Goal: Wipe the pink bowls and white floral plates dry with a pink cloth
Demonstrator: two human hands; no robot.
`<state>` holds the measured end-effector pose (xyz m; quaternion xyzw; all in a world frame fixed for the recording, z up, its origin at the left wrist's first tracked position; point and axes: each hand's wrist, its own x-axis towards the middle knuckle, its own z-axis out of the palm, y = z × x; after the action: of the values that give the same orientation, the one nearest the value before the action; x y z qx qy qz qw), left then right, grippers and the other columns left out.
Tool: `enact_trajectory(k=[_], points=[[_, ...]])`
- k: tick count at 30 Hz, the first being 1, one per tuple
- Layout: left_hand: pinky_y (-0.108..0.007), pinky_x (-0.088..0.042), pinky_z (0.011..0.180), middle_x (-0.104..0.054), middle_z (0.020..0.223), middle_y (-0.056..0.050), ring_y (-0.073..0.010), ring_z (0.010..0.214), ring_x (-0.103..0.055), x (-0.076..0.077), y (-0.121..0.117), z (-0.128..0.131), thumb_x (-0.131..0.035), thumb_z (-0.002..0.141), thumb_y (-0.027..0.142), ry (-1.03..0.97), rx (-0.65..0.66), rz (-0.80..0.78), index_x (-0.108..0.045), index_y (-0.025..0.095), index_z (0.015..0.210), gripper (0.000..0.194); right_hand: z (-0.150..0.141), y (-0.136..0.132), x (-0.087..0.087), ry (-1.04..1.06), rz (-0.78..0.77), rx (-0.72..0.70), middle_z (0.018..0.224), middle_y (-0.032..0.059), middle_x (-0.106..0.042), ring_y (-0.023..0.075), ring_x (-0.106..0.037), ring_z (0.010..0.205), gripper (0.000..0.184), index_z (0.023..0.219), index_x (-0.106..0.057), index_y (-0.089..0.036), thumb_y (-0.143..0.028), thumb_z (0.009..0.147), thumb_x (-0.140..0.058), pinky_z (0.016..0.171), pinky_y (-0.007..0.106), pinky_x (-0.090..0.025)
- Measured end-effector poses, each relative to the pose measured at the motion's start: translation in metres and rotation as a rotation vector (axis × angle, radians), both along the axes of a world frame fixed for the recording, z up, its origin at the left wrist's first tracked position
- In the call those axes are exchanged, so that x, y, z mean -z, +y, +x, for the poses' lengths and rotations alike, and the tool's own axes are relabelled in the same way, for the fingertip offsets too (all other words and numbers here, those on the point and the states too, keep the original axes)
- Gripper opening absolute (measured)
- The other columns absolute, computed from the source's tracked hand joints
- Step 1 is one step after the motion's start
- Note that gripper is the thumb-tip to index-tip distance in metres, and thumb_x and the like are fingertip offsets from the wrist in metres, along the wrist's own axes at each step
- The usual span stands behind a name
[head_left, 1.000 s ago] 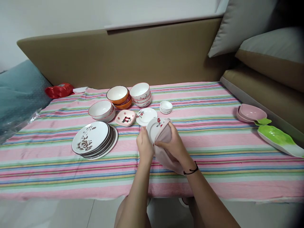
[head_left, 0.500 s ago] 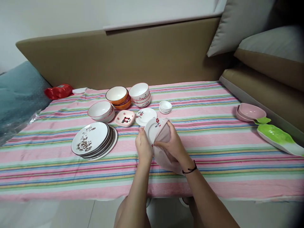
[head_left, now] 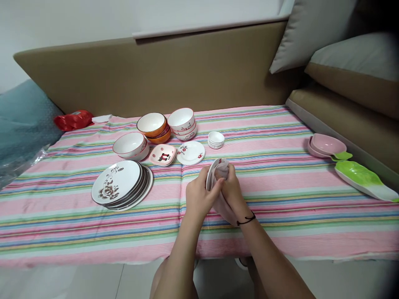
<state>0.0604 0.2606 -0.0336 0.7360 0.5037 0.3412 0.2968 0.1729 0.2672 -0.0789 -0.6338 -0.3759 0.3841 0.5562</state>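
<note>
Gripped at its left side by my left hand (head_left: 201, 192), a small white plate (head_left: 210, 174) with red flowers is tilted nearly on edge. My right hand (head_left: 230, 187) is closed on a greyish-pink cloth (head_left: 222, 205), pressing it against the plate's face; the cloth hangs down below. Just behind my hands, a matching flowered plate (head_left: 190, 153) lies flat on the striped cloth. Beside it are a pink square dish (head_left: 162, 155) and a stack of small white dishes (head_left: 216, 139). Part of the held plate is hidden by my fingers and the cloth.
At left stands a stack of large plates (head_left: 116, 182). Behind are a white bowl (head_left: 130, 145), orange-edged bowls (head_left: 152, 124) and flowered bowls (head_left: 181, 122). Pink bowls (head_left: 328, 144) and a green leaf-shaped dish (head_left: 361, 176) sit at right. A red package (head_left: 74, 120) lies far left.
The held plate has turned from facing up to nearly edge-on and moved slightly right. My left hand has shifted right, its thumb now over the cloth. The right hand stays on the cloth.
</note>
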Motion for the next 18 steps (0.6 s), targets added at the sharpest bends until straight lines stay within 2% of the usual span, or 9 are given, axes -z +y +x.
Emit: enact_trajectory(k=[4, 7, 10, 15, 18], points=[[-0.025, -0.037, 0.058, -0.068, 0.08, -0.003, -0.0208, 0.067, -0.062, 0.004, 0.001, -0.002, -0.061, 0.081, 0.04, -0.076, 0.022, 0.007, -0.058, 0.026, 0.114, 0.036, 0.006, -0.002, -0.005, -0.104, -0.009, 0.104, 0.092, 0.0055, -0.065, 0.022, -0.059, 0.081, 0.046, 0.098, -0.054, -0.021, -0.058, 0.072, -0.061, 0.069, 0.032, -0.044], [-0.025, -0.037, 0.056, -0.068, 0.077, -0.003, -0.0212, 0.064, -0.061, 0.008, 0.002, -0.002, -0.065, 0.078, 0.039, -0.168, -0.004, -0.004, -0.062, 0.026, 0.109, 0.034, 0.01, -0.004, -0.011, -0.187, 0.022, 0.155, 0.077, 0.0006, -0.061, 0.0184, -0.054, 0.07, 0.039, 0.084, -0.055, -0.021, -0.058, 0.074, -0.059, 0.062, 0.028, -0.04], [-0.026, -0.04, 0.062, -0.069, 0.078, -0.003, -0.0217, 0.068, -0.061, 0.008, 0.003, -0.003, -0.066, 0.077, 0.036, -0.254, -0.046, -0.004, -0.065, 0.025, 0.104, 0.029, 0.014, -0.006, -0.014, -0.239, 0.071, 0.176, 0.067, -0.0028, -0.055, 0.0155, -0.049, 0.063, 0.037, 0.075, -0.053, -0.02, -0.057, 0.075, -0.059, 0.058, 0.026, -0.036], [-0.027, -0.043, 0.071, -0.07, 0.088, -0.004, -0.0212, 0.079, -0.061, 0.007, 0.009, -0.007, -0.061, 0.08, 0.033, -0.401, -0.12, -0.007, -0.069, 0.022, 0.097, 0.022, 0.015, -0.007, -0.018, -0.259, 0.145, 0.127, 0.068, -0.0028, -0.056, 0.0149, -0.05, 0.065, 0.031, 0.078, -0.058, -0.019, -0.051, 0.079, -0.057, 0.061, 0.026, -0.038], [-0.026, -0.043, 0.067, -0.069, 0.083, -0.004, -0.0196, 0.075, -0.059, 0.011, 0.014, -0.009, -0.06, 0.081, 0.037, -0.559, -0.173, -0.114, -0.071, 0.018, 0.088, 0.023, 0.014, -0.007, -0.017, -0.247, 0.175, 0.092, 0.078, -0.0002, -0.062, 0.0174, -0.055, 0.074, 0.028, 0.085, -0.061, -0.019, -0.047, 0.08, -0.058, 0.068, 0.028, -0.041]])
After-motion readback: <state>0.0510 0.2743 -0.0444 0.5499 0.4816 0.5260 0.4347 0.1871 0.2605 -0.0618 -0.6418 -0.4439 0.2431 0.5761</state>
